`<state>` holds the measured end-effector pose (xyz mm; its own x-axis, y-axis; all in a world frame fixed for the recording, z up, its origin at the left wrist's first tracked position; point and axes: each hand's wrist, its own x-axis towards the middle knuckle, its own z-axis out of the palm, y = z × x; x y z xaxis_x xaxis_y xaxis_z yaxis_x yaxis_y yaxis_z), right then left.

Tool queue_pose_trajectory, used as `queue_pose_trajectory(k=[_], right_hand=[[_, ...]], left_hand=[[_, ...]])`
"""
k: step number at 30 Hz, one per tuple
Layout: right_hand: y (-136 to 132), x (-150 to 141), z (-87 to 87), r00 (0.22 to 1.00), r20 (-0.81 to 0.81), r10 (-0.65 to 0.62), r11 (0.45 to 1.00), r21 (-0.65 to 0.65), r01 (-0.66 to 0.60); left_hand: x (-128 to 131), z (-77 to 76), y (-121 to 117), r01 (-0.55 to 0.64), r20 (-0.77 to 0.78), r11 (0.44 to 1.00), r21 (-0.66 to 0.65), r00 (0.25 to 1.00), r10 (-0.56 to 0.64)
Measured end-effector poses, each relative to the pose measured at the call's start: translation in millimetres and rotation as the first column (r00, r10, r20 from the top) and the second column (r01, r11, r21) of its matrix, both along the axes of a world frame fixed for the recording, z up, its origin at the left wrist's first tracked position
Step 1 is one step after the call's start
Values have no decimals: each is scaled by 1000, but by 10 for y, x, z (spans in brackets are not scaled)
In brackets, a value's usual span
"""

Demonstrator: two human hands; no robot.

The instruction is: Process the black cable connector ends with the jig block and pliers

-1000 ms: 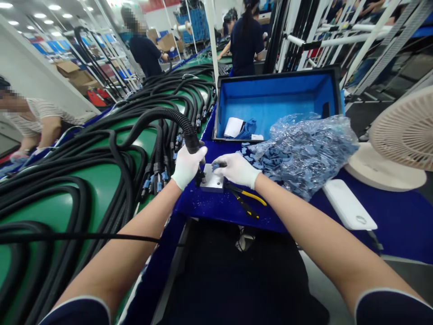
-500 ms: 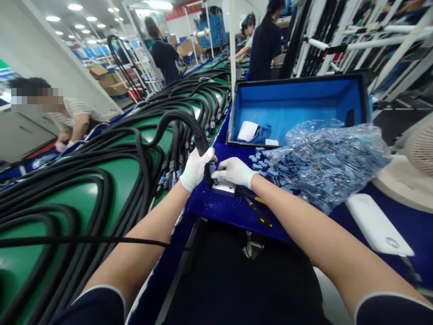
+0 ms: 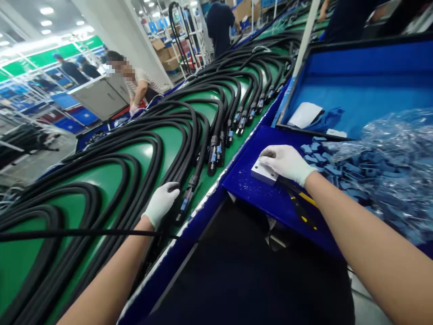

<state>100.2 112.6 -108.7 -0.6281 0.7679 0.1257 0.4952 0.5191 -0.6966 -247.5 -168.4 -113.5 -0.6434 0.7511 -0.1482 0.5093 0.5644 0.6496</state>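
While the head camera tilted along the line, the person's left hand [image 3: 161,203], in a white glove, lay against a black corrugated cable [image 3: 199,164], just above its blue-and-black connector [image 3: 184,205]. The fingers of that hand [image 3: 172,188] were together and slightly curved; whether they were clamped on the cable could not be told. Many more black cables were laid in long loops across a green conveyor table [image 3: 104,178], their connectors ending near its blue edge.

The right hand [image 3: 287,163], also gloved, rested on a small aluminium block [image 3: 260,171], which sat on a blue work tray [image 3: 243,180]. Its fingers [image 3: 270,153] were together and spread over the block's top, not clamped around it. Yellow-and-black-handled pliers [image 3: 302,201] lay on the tray, touching the near side of the block and partly beneath the right wrist.

Loose blue plastic clips [image 3: 313,158] lay beside the hand, next to a clear plastic bag [image 3: 399,149] filled with more. Behind them stood a blue-lined bin [image 3: 365,56]. Farther down the line, a co-worker [image 3: 140,83] leaned over the table.
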Motion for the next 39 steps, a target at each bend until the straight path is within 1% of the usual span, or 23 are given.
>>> queue_pose_trajectory(k=[2, 4, 6, 8, 10, 12, 14, 17, 19, 21, 23, 24, 26, 27, 28, 30, 31, 32, 33, 34, 36, 38, 39], right_hand=[[10, -20, -16, 999, 34, -12, 999, 39, 11], [15, -33, -6, 997, 68, -21, 998, 62, 16], [-29, -43, 37, 997, 71, -28, 998, 53, 25], [-164, -65, 113, 1000, 14, -15, 1000, 21, 15], [-400, -123, 201, 996, -72, 51, 998, -32, -53], [-708, -236, 273, 972, -160, 175, 974, -118, -195], [-1031, -401, 302, 914, -269, 303, 905, -219, -364], [-1416, -680, 246, 815, -422, 397, 777, -318, -543], [-1554, -801, 163, 797, -514, 318, 701, -438, -562], [-1602, -802, 77, 757, -622, 202, 548, -568, -614], [-1589, -667, 24, 723, -683, 107, 423, -627, -654], [-1570, -560, 18, 727, -683, 74, 414, -642, -646], [-1519, -302, 58, 781, -622, 56, 486, -666, -566], [-1489, -167, 105, 816, -574, 68, 541, -666, -513], [-1457, -37, 167, 847, -523, 96, 594, -652, -471], [-1388, 206, 321, 889, -413, 200, 678, -597, -430], [-1351, 322, 400, 903, -349, 249, 711, -567, -416], [-1313, 437, 470, 916, -285, 283, 746, -535, -396], [-1276, 553, 524, 934, -217, 283, 794, -494, -355], [-1244, 667, 554, 961, -138, 241, 857, -435, -277], [-1204, 870, 523, 997, 67, 42, 970, -241, -25], [-1203, 1001, 379, 937, 293, -189, 981, 21, 192], [-1215, 1031, 282, 887, 381, -260, 965, 125, 229]], left_hand=[[-3, -65, -222, -37, -125, 997, -70, 992, 28], [-28, -86, -329, -52, -159, 988, -144, 987, 28], [-110, 0, -351, -37, -142, 976, -215, 990, 6], [-252, 222, -321, 7, -93, 965, -262, 995, -33], [-402, 548, -257, 75, 23, 970, -232, 997, -71], [-482, 891, -152, 117, 251, 993, -30, 962, -106], [-426, 1159, 1, 77, 397, 970, 231, 903, -166], [-82, 1318, 292, -27, 451, 834, 552, 851, -271], [239, 1279, 475, -92, 468, 719, 688, 814, -344], [542, 1182, 605, -101, 444, 654, 750, 809, -385], [774, 1073, 666, -11, 312, 670, 742, 891, -330], [859, 1020, 672, 29, 223, 685, 728, 935, -276], [982, 915, 655, 138, 1, 705, 696, 981, -193], [1032, 857, 642, 251, -134, 704, 664, 967, -218], [1081, 793, 631, 401, -267, 690, 603, 916, -299], [1197, 649, 634, 707, -470, 599, 376, 703, -534], [1267, 576, 650, 801, -508, 536, 266, 589, -628], [1344, 512, 675, 841, -501, 498, 210, 530, -684], [1425, 462, 709, 841, -475, 502, 202, 532, -701], [1507, 430, 750, 814, -438, 539, 218, 575, -691], [1659, 428, 842, 708, -341, 654, 266, 704, -623], [1786, 487, 940, 572, -205, 763, 299, 820, -534], [1837, 528, 987, 519, -128, 798, 306, 853, -505]])
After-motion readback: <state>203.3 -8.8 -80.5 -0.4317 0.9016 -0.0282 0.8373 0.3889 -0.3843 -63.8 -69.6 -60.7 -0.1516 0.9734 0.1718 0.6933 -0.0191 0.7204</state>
